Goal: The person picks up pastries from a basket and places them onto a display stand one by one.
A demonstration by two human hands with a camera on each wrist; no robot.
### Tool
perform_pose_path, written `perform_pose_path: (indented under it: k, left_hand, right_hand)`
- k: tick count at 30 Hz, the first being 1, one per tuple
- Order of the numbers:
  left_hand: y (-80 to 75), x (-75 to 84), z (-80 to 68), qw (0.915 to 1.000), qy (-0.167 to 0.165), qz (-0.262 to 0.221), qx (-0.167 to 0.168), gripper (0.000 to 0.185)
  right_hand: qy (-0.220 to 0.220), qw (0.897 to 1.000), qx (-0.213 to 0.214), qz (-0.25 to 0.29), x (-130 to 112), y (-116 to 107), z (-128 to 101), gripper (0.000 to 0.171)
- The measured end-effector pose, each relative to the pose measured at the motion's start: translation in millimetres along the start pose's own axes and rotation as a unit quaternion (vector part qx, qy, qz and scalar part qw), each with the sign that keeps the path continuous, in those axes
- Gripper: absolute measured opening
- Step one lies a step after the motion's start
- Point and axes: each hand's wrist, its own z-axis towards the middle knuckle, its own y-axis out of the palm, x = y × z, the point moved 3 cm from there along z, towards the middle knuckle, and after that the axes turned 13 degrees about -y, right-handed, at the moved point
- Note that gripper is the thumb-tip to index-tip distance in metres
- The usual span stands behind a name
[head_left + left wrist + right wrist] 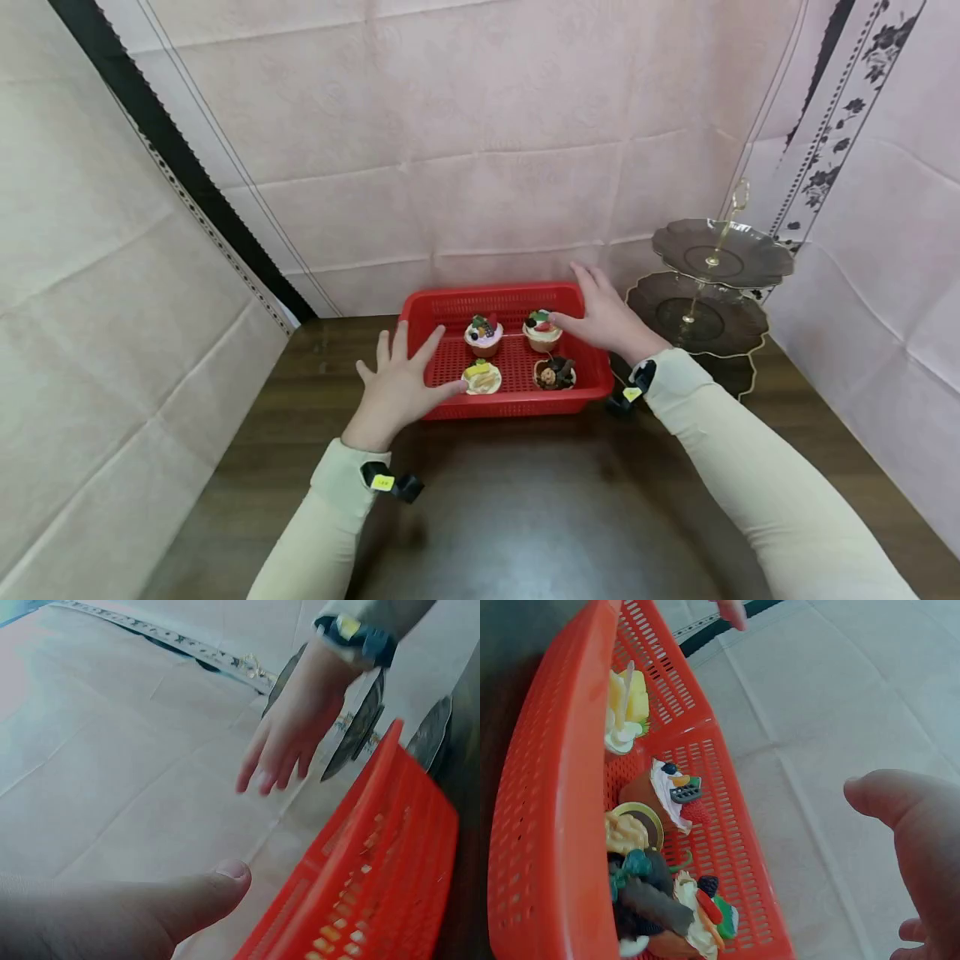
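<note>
A red plastic basket [517, 406] with slotted walls stands on the dark table against the back cloth. Inside it are several cupcakes: one with pale cream and berries [483, 335], one with fruit and a green leaf [542, 331], a yellow-topped one [482, 377] and a chocolate one [555, 373]. My left hand [397, 385] is spread over the basket's left side, thumb near the yellow-topped cupcake. Over the right side hovers my right hand [606, 317], fingers extended and thumb near the leaf-topped cupcake. Neither hand holds anything; in the right wrist view the right thumb [889, 799] stands apart from the basket.
A tiered stand with dark scalloped plates [697, 312] and a gold handle [740, 196] rises just right of the basket, behind my right wrist. Pale cloth walls [487, 150] enclose the back and both sides. The glossy dark table [540, 517] extends toward me.
</note>
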Motion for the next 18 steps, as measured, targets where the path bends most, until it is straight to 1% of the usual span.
perform_pose_path:
  k: [4, 7, 9, 12, 15, 18]
  left_hand:
    - [11.8, 0.8, -11.8, 1.0000, 0.007, 0.002, 0.001, 0.092]
    - [20.0, 0.1, -21.8, 0.9998, 0.010, 0.004, 0.016, 0.082]
    - [23.9, 1.7, -27.8, 0.9993, 0.016, 0.001, 0.035, 0.076]
    - [29.1, 7.0, -34.8, 0.9970, 0.028, -0.020, 0.070, 0.067]
    - [34.9, 12.2, -39.2, 0.9929, 0.039, -0.045, 0.103, 0.059]
    - [41.0, 15.4, -41.2, 0.9893, 0.043, -0.057, 0.127, 0.053]
  right_hand:
    - [0.006, 1.000, 0.007, 0.025, 2, 11, 8, 0.096]
    - [0.013, 0.999, 0.002, 0.040, 4, 20, 14, 0.092]
    - [0.015, 0.999, 0.003, 0.047, 5, 24, 17, 0.090]
    - [0.021, 0.998, 0.011, 0.051, 8, 27, 21, 0.086]
    - [0.031, 0.998, 0.020, 0.056, 10, 30, 25, 0.083]
    - [0.038, 0.997, 0.028, 0.060, 13, 33, 29, 0.081]
